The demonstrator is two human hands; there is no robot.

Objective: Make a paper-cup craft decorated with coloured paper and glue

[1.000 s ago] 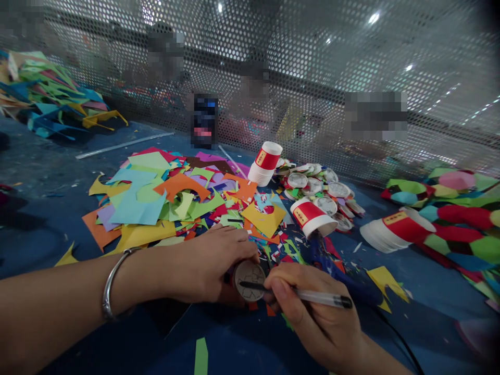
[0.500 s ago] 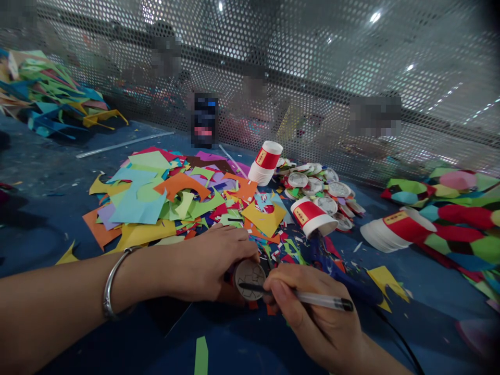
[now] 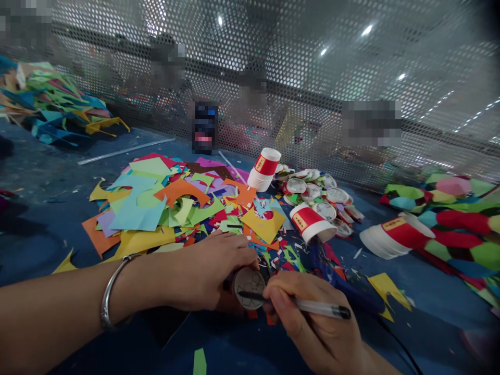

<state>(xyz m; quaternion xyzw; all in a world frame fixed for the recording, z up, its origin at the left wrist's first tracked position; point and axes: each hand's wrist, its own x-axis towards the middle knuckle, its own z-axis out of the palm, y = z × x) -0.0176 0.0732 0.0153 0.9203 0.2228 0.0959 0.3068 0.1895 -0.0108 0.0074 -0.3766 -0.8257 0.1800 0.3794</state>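
My left hand [image 3: 219, 265], with a silver bracelet at the wrist, is closed around a small paper cup [image 3: 254, 285]. The cup's round white base faces up and carries black drawn lines; its side is mostly hidden by my fingers. In a writing grip, my right hand [image 3: 312, 312] holds a black-capped clear pen [image 3: 322, 307], its dark tip touching the base near the left side. Colourful paper scraps [image 3: 187, 200] lie just beyond both hands. Right of them is a dark blue tool [image 3: 347, 291] with a black cord, probably a glue gun.
Stacked red-and-white paper cups [image 3: 264, 169] stand behind the scraps; other cups [image 3: 312, 224] lie tipped over. Round white discs [image 3: 312, 191] are heaped nearby. A phone [image 3: 204, 127] leans against the perforated metal screen [image 3: 304, 78]. Multicoloured paper shapes [image 3: 461, 219] lie at right.
The whole view has shifted slightly, so things sit a little lower in the picture. Both hands keep their grips, and the pen tip stays on the cup's base.
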